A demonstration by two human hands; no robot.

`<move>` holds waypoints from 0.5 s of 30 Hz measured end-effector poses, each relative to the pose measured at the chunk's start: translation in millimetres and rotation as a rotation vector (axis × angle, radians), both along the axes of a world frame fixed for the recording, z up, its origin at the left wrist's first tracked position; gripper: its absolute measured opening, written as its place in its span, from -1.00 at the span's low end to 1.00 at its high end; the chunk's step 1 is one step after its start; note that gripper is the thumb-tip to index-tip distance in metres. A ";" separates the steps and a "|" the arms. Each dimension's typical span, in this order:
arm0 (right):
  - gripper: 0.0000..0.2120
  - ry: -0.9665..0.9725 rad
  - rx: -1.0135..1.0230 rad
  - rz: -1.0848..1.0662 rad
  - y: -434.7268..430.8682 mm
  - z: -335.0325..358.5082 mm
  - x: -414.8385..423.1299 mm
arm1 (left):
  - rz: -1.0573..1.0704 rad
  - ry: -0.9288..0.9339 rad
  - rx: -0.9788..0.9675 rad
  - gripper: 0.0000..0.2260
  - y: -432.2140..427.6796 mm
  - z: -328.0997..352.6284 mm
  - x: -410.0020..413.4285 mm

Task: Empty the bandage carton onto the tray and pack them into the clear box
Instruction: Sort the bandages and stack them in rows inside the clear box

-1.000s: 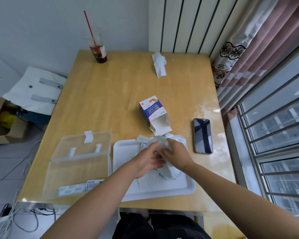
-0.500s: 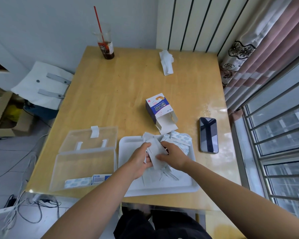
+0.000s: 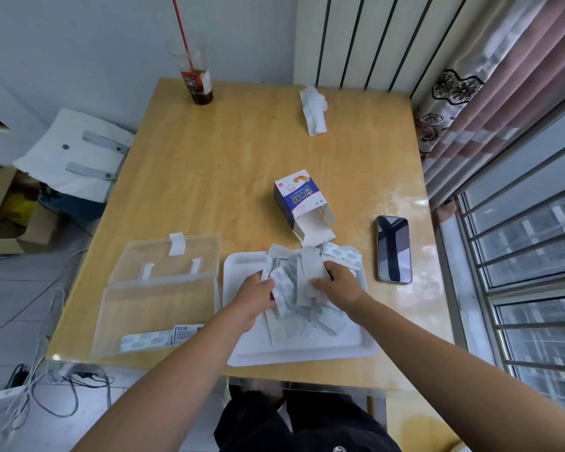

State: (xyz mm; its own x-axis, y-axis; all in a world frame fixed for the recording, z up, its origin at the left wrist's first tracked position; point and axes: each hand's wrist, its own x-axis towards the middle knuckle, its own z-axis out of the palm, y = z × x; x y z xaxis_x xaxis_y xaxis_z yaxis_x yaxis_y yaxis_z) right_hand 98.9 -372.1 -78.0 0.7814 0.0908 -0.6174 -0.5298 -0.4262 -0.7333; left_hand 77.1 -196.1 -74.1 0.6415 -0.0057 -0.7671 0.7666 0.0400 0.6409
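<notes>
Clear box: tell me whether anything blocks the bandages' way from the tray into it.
Nothing visible does. The clear box lies open left of the tray, its lid folded back; the left hand and right hand hold bandages over the tray.

The left forearm and right forearm are bare. Black creased clothing covers the lap, bearing one small silvery stud.

Blue-and-white carton lies on its side just behind the white tray, open end facing it. Wrapped bandages are heaped messily on the tray. The clear box sits just left of it, lid flipped open, a few bandages inside.
</notes>
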 end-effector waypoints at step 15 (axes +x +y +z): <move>-0.93 -0.109 -0.280 0.116 -3.0 -11.5 8.5 | 0.078 -0.057 0.167 -0.85 13.0 -6.8 -5.1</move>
State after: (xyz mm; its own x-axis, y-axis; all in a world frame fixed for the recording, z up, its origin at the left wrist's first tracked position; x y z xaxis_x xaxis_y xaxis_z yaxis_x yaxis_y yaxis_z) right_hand 107.4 -375.1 -89.6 0.8386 0.0218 -0.5443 -0.3905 -0.6727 -0.6284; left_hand 72.0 -183.1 -80.9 0.6776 0.1703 -0.7154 0.7275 -0.0130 0.6860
